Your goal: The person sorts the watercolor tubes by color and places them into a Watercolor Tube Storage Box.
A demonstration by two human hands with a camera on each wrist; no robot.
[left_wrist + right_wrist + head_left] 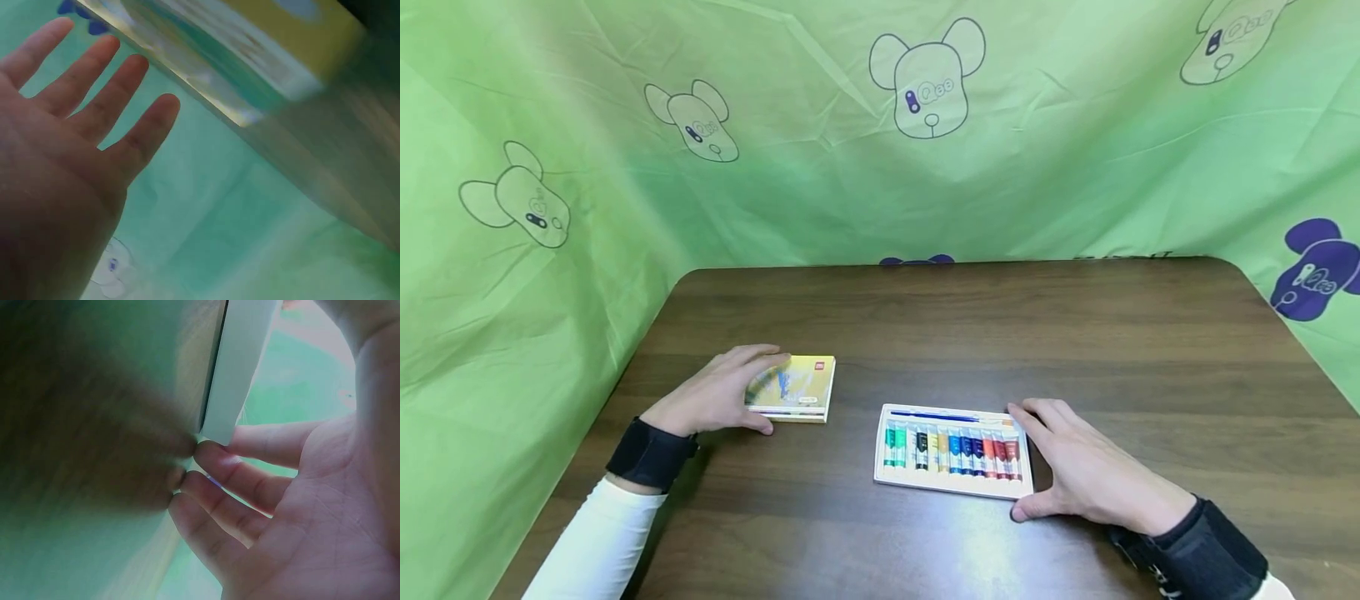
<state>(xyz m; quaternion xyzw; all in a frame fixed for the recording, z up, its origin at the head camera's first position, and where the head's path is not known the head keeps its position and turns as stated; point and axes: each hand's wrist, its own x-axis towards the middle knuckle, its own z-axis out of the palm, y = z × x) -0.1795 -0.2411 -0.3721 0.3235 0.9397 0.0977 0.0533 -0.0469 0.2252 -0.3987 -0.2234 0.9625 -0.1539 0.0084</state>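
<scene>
A flat yellow box [797,387] with a small red logo and a white-banded side lies left of the table's middle. My left hand [722,396] is at its left end, fingers over the far corner and thumb by the near one. In the left wrist view the fingers [156,122] are spread and nearly straight, apart from the box. To the right lies a white tray of paint tubes [951,454], a blue-handled brush along its far side. My right hand [1075,462] spans the tray's right end; in the right wrist view the index fingertip [215,453] touches its corner.
Both things lie on a dark wooden table [925,325] with rounded far corners. A green curtain [820,192] with printed bear heads hangs behind and around it. Black bands [651,454] circle both wrists.
</scene>
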